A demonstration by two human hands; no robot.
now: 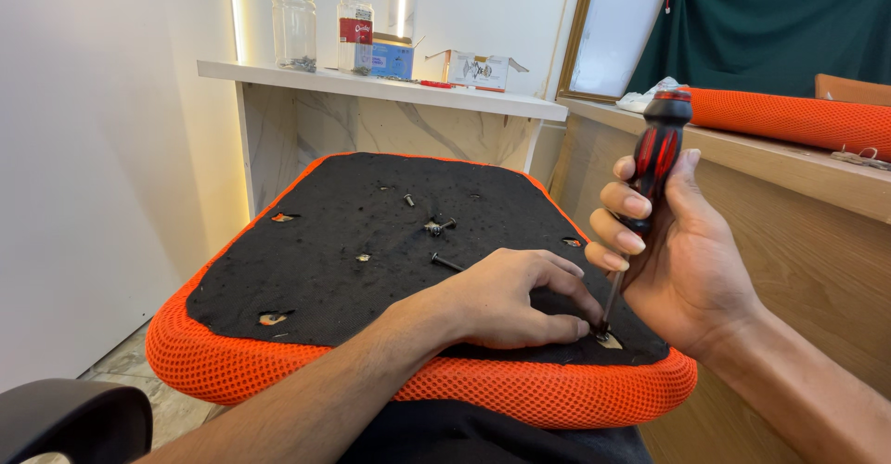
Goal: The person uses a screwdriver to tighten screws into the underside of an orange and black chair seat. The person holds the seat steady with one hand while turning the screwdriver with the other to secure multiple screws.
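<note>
The right hand [691, 264] is wrapped around the black-and-red handle of a screwdriver [650, 172], fingers curled in front and thumb behind, so the grip is fully closed on it. The tool stands nearly upright, tilted slightly with its handle away from the person, and its thin shaft runs down to a hole [608, 339] near the front right corner of the seat cushion [306, 260]. That cushion lies upside down on the person's lap: a black fabric underside ringed by an orange mesh border.

The left hand [506, 297] rests flat on the black fabric just beside the hole, with its fingertips [577, 327] pressed down right at the screwdriver's tip. The fingers are bent and close together; whether they pinch a screw there cannot be told, since the tip hides the spot.

On the black underside, a loose bolt [445, 262] lies just beyond the left hand's knuckles, and another small fitting [438, 226] sits near the cushion's middle. Torn holes show at the left edge and the front left corner.

Behind the cushion, a white shelf [390, 88] carries a clear jar [294, 30] with small dark hardware in the bottom at its left end, a clear jar with a red and white label [355, 35] next to it, a blue box [390, 56], and an open white cardboard box [478, 70] towards the right end. To the right, a long orange mesh piece [798, 116] lies along a wooden counter [789, 172].
</note>
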